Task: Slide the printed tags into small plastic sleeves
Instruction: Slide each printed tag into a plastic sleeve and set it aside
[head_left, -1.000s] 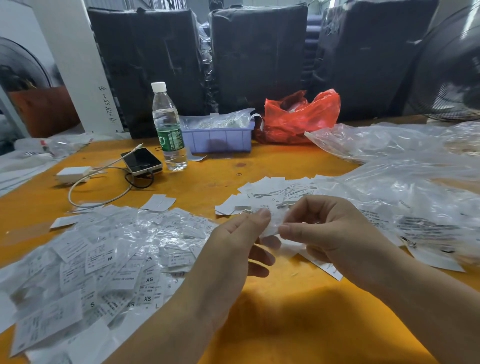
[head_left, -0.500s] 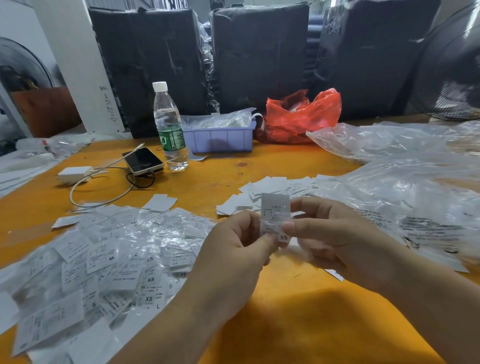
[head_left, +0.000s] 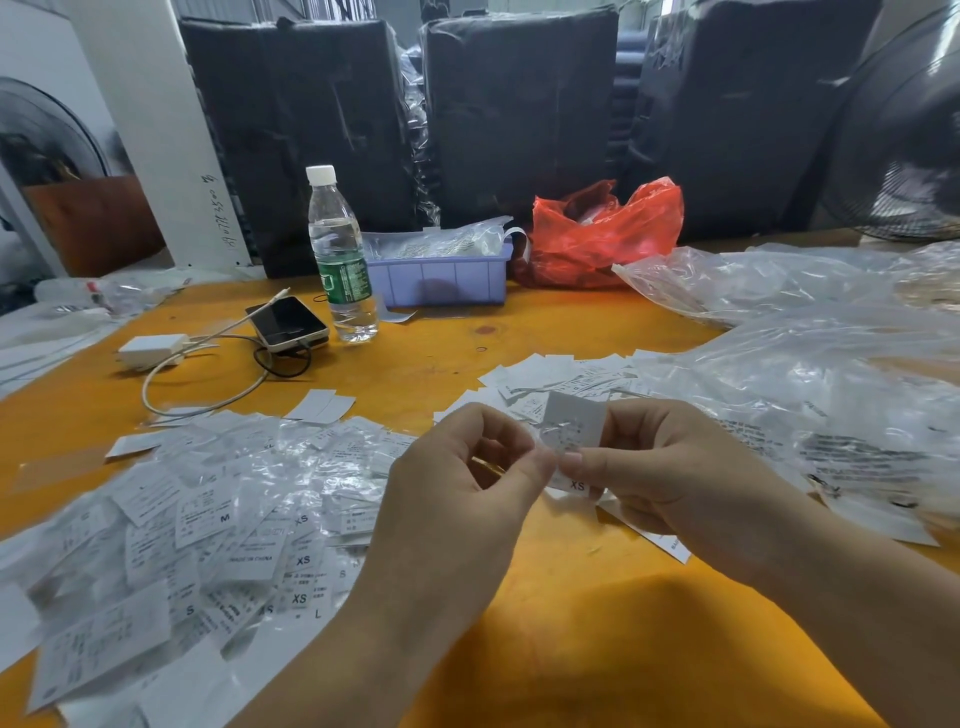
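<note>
The tag (head_left: 574, 434) now stands upright between both hands, just in front of the loose pile of tags (head_left: 550, 379); a second ago it lay low and half hidden under the fingers. The left hand (head_left: 457, 493) pinches its lower left edge between thumb and forefinger, and the right hand (head_left: 670, 478) pinches its right side. Glossy film shows around the tag's lower part, so it appears to be going into a sleeve, though how far is unclear. Left of that pile, a heap of sleeved tags (head_left: 208, 525) covers the orange surface (head_left: 597, 649). Lifting it suggests the insertion is nearly finished.
</note>
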